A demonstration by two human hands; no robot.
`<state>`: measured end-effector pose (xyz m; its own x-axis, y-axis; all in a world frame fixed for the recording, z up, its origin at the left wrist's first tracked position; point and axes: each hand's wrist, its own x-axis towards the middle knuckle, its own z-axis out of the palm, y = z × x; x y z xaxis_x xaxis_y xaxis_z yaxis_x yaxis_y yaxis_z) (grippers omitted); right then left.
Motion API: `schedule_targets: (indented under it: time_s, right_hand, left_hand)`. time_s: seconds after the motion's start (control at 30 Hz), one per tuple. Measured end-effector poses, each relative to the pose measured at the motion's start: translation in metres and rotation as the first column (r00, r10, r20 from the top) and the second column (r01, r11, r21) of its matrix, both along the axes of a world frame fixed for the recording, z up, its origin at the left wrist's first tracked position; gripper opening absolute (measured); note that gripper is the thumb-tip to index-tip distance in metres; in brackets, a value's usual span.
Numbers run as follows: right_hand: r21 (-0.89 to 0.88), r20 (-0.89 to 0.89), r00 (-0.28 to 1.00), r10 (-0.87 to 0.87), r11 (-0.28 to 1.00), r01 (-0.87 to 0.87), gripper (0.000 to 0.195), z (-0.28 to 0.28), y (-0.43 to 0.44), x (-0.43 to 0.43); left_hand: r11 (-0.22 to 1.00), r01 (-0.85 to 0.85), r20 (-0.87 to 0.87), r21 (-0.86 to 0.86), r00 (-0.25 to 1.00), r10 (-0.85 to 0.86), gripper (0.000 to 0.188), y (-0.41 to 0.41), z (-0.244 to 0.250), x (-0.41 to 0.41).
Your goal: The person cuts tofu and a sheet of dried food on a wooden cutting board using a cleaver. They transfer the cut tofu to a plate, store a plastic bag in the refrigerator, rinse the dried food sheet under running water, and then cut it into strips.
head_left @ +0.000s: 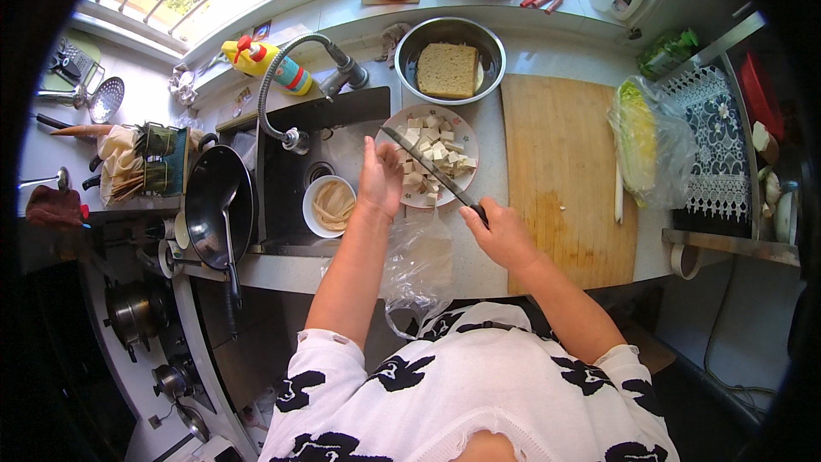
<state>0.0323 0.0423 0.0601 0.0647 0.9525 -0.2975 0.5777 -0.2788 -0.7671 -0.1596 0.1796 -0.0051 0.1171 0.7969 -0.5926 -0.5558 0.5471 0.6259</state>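
Note:
My right hand grips the black handle of a kitchen knife, whose blade slants up and left over a flower-patterned plate. White cubes that look like tofu lie heaped on this plate. At the plate's left edge is my left hand, fingers raised and partly curled beside the blade; it holds nothing that I can see. A clear plastic bag hangs over the counter edge below the plate. To the right lies a wooden cutting board with small crumbs on it.
A steel bowl holds a brown porous slab. The sink has a white bowl of pale strips inside, under a faucet. A wok with a ladle stands left. Bagged napa cabbage lies at the board's right edge.

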Motion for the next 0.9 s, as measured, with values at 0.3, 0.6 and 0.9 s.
schedule_targets:
  time_s: [0.3,0.6,0.9]
  right_hand:
    - [0.069,0.279,0.958,0.067,0.994,-0.09,0.04,0.005,-0.014,0.011]
    - [0.121,0.456,0.882,0.116,0.974,-0.19,0.04,0.018,-0.029,0.01]
    - [0.15,0.342,0.94,0.0,0.987,-0.054,0.039,0.019,-0.053,0.026]
  left_hand:
    - [0.497,0.713,-0.855,0.495,0.295,0.428,0.013,-0.014,0.054,0.003]
    - [0.451,0.877,-0.964,0.165,0.047,0.261,0.018,-0.003,0.031,0.009]
    - [0.526,0.771,-0.933,0.359,0.311,0.182,0.023,-0.007,0.066,0.002]
